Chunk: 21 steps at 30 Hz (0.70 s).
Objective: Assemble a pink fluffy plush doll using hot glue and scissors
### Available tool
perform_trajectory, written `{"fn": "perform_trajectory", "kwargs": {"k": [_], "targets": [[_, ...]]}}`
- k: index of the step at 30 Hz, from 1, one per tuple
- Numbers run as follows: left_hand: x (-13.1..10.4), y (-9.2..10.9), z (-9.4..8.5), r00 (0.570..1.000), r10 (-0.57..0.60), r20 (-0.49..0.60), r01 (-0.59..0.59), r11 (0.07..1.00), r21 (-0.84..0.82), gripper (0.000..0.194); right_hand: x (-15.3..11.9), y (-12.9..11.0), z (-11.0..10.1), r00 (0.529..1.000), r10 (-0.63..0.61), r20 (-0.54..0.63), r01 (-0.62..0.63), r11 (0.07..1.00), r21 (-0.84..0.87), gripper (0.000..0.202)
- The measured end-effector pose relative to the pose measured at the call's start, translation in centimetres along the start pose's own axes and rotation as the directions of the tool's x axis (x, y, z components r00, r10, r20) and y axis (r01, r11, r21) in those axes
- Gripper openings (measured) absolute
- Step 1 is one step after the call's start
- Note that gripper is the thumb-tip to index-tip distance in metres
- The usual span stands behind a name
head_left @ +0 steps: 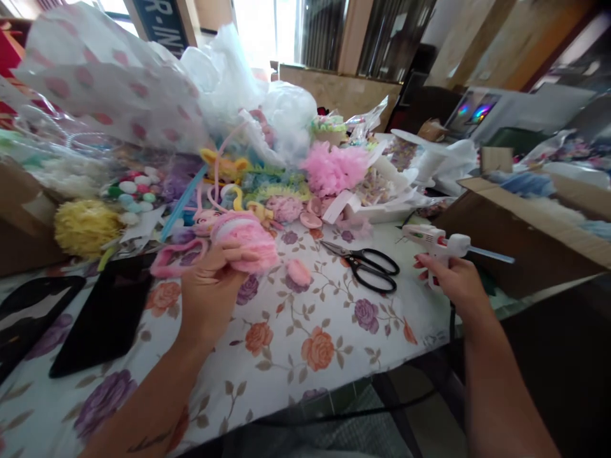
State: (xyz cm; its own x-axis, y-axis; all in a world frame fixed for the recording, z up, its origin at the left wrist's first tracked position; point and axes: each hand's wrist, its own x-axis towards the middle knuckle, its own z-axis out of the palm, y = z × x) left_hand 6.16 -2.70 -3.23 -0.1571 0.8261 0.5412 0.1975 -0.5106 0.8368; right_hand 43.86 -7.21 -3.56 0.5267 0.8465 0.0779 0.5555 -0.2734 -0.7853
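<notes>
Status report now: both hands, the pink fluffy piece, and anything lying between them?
Left hand grips pink fluffy piece. Right hand holds glue gun. Scissors lie between, on floral tablecloth.

Left hand grips a pink fluffy piece — right hand holds a glue gun (scissors between).

This looks like a craft room in a home or a small shop. A table with a flowery cloth fills the middle of the frame. On it lie black scissors, and a white glue gun sits at the right. Fluffy pink, yellow and blue bits pile up at the top middle, with little soft balls at the left. Cardboard boxes stand at the right. Bright windows show at the top.
</notes>
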Motion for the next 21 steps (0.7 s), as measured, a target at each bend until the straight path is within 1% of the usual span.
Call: {"fn": "perform_trajectory", "kwargs": {"k": [1,2,4,7,9,11,14,15,16,17,18,19,20,21], "targets": [[0.0,0.0,0.1,1.000,-0.006,0.010,0.006,1.000,0.002,0.032,1.3,0.7,-0.6,0.997,0.064,-0.047,-0.067,0.995,-0.075,0.040],[0.0,-0.1,0.1,1.000,-0.011,0.019,0.011,1.000,0.001,0.031,2.5,1.3,-1.0,0.996,0.069,-0.060,-0.075,0.992,-0.099,0.039],[0.0,-0.2,0.2,1.000,-0.004,0.030,0.005,1.000,-0.011,0.030,4.3,2.0,-0.8,0.997,0.074,-0.032,-0.077,0.990,-0.118,0.037],[-0.1,-0.3,0.4,0.999,-0.010,0.048,0.011,1.000,-0.020,0.031,5.4,2.2,0.1,0.998,0.069,0.012,-0.067,0.989,-0.135,0.038],[-0.1,-0.4,0.5,0.998,-0.033,0.055,0.034,0.999,-0.018,0.030,5.2,2.2,0.0,0.999,0.044,0.019,-0.040,0.986,-0.161,0.036],[-0.2,-0.5,0.5,0.997,-0.058,0.058,0.058,0.998,-0.009,0.025,4.1,2.1,-0.9,1.000,0.002,0.016,0.001,0.979,-0.206,0.032],[-0.3,-0.4,0.7,0.994,-0.078,0.071,0.079,0.997,-0.005,0.017,1.2,1.2,-2.7,0.998,-0.061,-0.001,0.057,0.942,-0.331,0.032],[-0.4,-0.3,0.8,0.994,-0.081,0.074,0.082,0.997,-0.014,0.016,0.0,0.5,-3.0,0.993,-0.105,-0.050,0.076,0.910,-0.407,0.032],[-0.4,-0.2,0.9,0.993,-0.080,0.081,0.083,0.996,-0.029,0.016,-1.2,-0.5,-3.0,0.980,-0.168,-0.105,0.105,0.892,-0.439,0.031],[-0.4,-0.1,1.0,0.993,-0.078,0.091,0.083,0.995,-0.049,0.016,-2.4,-1.6,-2.6,0.964,-0.247,-0.096,0.189,0.895,-0.404,0.028],[-0.4,-0.1,1.1,0.992,-0.075,0.104,0.082,0.994,-0.071,0.015,-3.4,-3.0,-1.8,0.942,-0.329,-0.067,0.293,0.903,-0.314,0.025],[-0.4,0.0,1.1,0.990,-0.077,0.119,0.088,0.992,-0.090,0.015,-4.3,-4.5,-0.8,0.914,-0.405,0.001,0.398,0.897,-0.195,0.023],[-0.4,0.0,1.2,0.988,-0.083,0.132,0.098,0.989,-0.108,0.014,-4.8,-6.1,0.5,0.872,-0.474,0.120,0.484,0.872,-0.075,0.021],[-0.4,0.0,1.2,0.985,-0.096,0.141,0.114,0.986,-0.125,0.014,-5.2,-7.7,2.0,0.802,-0.542,0.250,0.554,0.832,0.025,0.022]]}}
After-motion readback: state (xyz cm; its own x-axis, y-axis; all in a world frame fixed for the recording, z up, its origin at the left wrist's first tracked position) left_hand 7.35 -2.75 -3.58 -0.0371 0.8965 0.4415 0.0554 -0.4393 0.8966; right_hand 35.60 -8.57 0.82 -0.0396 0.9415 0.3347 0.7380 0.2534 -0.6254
